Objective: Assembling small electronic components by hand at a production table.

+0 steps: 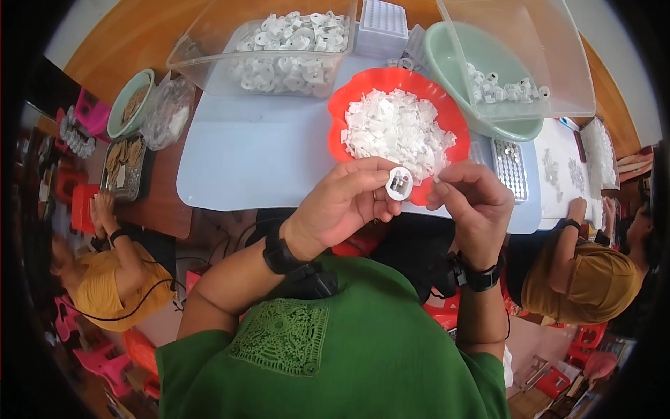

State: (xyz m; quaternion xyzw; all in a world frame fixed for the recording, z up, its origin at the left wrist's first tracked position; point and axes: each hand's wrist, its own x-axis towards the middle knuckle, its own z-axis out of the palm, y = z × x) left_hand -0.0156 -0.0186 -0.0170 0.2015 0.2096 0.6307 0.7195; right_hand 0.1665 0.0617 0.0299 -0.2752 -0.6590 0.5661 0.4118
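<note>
Worktop (265, 160) far: red bowl (349, 94) of white pieces. Left hand (345, 202) grips round white part (400, 183); right hand (471, 199) pinched, contents unclear.

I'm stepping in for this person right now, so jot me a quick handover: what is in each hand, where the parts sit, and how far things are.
Left hand: grips a small round white plastic part with a dark centre, held up over the table edge.
Right hand: fingertips pinched beside that part; whether they hold a small piece I cannot tell.
Parts: red bowl heaped with flat white pieces, just behind the hands; clear tub of round white parts at the far left; green basin with a few round parts at the right.
Done: cannot be counted from here.
Left: the red bowl is nearly full.
</note>
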